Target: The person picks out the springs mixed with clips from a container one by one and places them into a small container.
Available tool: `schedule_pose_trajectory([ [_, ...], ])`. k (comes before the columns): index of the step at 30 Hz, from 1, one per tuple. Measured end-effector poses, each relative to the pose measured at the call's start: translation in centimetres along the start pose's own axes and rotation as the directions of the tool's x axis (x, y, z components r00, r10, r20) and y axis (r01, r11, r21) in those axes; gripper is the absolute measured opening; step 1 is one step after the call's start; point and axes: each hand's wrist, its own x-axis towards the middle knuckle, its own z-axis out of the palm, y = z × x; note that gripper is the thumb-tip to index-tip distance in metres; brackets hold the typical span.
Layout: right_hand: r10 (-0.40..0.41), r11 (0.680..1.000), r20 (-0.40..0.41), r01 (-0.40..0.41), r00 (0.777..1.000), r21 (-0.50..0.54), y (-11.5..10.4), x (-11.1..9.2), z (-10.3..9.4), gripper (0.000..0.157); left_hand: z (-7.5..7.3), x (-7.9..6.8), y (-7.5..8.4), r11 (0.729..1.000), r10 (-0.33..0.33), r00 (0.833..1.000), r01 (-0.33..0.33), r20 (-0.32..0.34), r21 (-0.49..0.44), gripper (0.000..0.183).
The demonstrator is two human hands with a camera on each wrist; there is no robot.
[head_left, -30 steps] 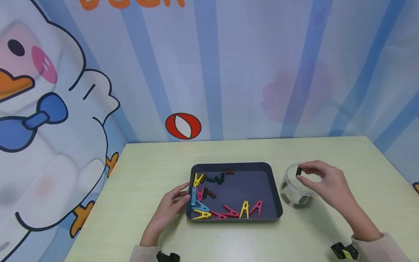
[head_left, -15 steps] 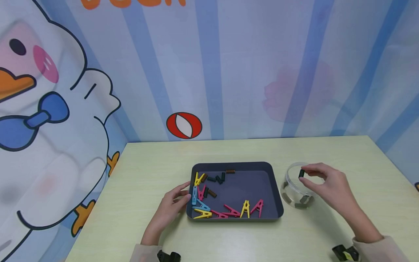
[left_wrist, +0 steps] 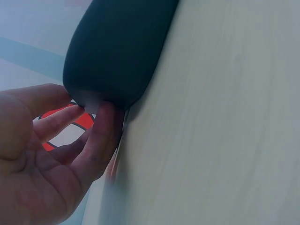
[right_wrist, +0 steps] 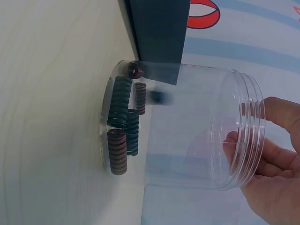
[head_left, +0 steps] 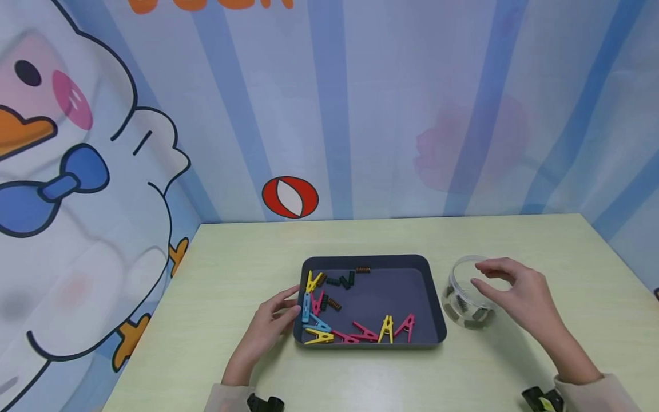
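A dark spring, blurred in mid-fall, hangs inside the clear plastic jar (right_wrist: 201,126) in the right wrist view, above several green and brown coil springs (right_wrist: 120,101) at the bottom. My right hand (head_left: 520,292) is just over the jar's mouth, thumb and index finger apart with nothing between them. At the left end of the dark grey tray (head_left: 391,297), my left hand (head_left: 270,326) touches the outer wall with its fingertips. Inside the tray lie several green and brown springs (head_left: 333,304) and several yellow, pink and blue clothespins (head_left: 386,329), mostly along the left and front sides.
The pale wooden table (head_left: 360,377) ends at a printed cloth backdrop (head_left: 381,114) behind and at the left. The jar stands to the right of the tray, a narrow gap between them.
My right thumb and index finger have parted and let go of the dark spring, which drops into the jar. The left hand and tray stay in place.
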Motion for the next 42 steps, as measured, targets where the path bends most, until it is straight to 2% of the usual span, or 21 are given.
schedule_pose_trajectory([
  [42, -0.051, 0.996, -0.032, 0.053, 0.998, 0.067, -1.7, 0.7, -0.1, 0.026, 0.0, -0.4, 0.6, 1.0, -0.015, 1.0, 0.015, 0.004, 0.014, 0.048],
])
